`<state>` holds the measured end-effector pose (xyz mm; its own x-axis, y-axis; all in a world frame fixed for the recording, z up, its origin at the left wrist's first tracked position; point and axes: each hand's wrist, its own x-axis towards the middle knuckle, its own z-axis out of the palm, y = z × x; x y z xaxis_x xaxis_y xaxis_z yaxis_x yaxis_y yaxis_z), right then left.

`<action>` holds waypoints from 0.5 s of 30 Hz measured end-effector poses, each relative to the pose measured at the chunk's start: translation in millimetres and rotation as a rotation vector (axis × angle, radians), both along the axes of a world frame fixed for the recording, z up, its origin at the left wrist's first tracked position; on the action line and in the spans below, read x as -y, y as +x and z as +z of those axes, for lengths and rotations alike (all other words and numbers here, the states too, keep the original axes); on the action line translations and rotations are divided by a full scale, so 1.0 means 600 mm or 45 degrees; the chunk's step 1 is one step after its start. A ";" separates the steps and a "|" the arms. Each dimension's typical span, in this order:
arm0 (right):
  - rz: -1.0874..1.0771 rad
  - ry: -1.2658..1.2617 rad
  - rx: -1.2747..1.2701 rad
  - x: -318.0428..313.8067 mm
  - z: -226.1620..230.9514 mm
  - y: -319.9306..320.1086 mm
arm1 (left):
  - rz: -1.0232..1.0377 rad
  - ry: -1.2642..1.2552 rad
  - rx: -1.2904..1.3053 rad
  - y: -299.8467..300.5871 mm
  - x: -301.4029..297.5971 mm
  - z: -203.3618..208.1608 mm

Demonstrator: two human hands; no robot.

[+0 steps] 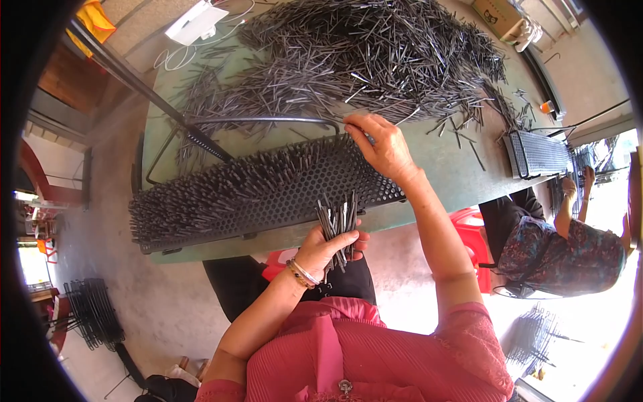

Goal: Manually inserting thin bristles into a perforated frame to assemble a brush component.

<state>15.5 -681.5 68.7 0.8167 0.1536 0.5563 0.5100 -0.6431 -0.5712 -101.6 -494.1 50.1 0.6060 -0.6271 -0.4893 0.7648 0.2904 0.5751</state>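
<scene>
My left hand (328, 246) is closed round a bundle of thin dark strips (338, 221), held upright in front of the table edge. Before me lies a long black perforated rack (295, 204) with a wire handle. Many short dark strips (207, 184) stand upright in its holes on the left and along the back; bare holes show at the front and right. My right hand (385, 147) is above the rack's far right corner, fingers pinched together. Whatever is between those fingertips is too small to make out.
A big heap of loose dark strips (375, 53) covers the far side of the green table (435, 174). A dark metal bar (147, 90) slants in from the left. At right, another person (556, 248) works at a second perforated rack (546, 154). A white device with a cable (196, 23) sits far left.
</scene>
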 end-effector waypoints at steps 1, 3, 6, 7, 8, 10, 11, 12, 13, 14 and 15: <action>0.004 -0.055 0.030 0.001 -0.002 -0.001 | 0.000 0.015 -0.002 0.000 0.001 -0.002; -0.007 -0.083 0.013 0.001 -0.005 -0.004 | 0.001 0.032 -0.005 -0.001 0.001 -0.004; -0.003 -0.122 0.050 0.001 -0.016 -0.003 | 0.004 0.022 -0.034 -0.001 0.002 -0.005; 0.010 -0.137 0.106 0.001 -0.018 -0.003 | 0.010 0.025 -0.044 -0.001 0.003 -0.005; 0.009 -0.138 0.106 0.003 -0.018 -0.004 | 0.016 0.027 -0.053 -0.001 0.003 -0.005; 0.008 -0.099 0.143 0.003 -0.009 -0.008 | 0.018 0.022 -0.056 -0.001 0.003 -0.003; 0.007 -0.100 0.144 0.006 -0.005 -0.012 | 0.020 0.018 -0.058 -0.002 0.003 -0.002; -0.056 -0.045 0.106 0.010 0.000 -0.018 | 0.025 0.018 -0.057 -0.003 0.001 0.000; -0.120 0.011 0.068 0.012 0.006 -0.026 | 0.046 -0.003 -0.051 -0.004 0.000 0.004; -0.156 0.157 -0.075 0.012 0.015 -0.044 | 0.066 -0.024 -0.045 -0.005 -0.001 0.008; -0.156 0.155 -0.071 0.015 0.023 -0.065 | 0.066 -0.026 -0.041 -0.005 -0.001 0.013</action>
<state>-23.6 -690.5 82.7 0.8553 -0.0143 0.5179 0.3975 -0.6230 -0.6737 -104.4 -493.7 57.9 0.6221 -0.6054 -0.4965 0.7666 0.3418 0.5436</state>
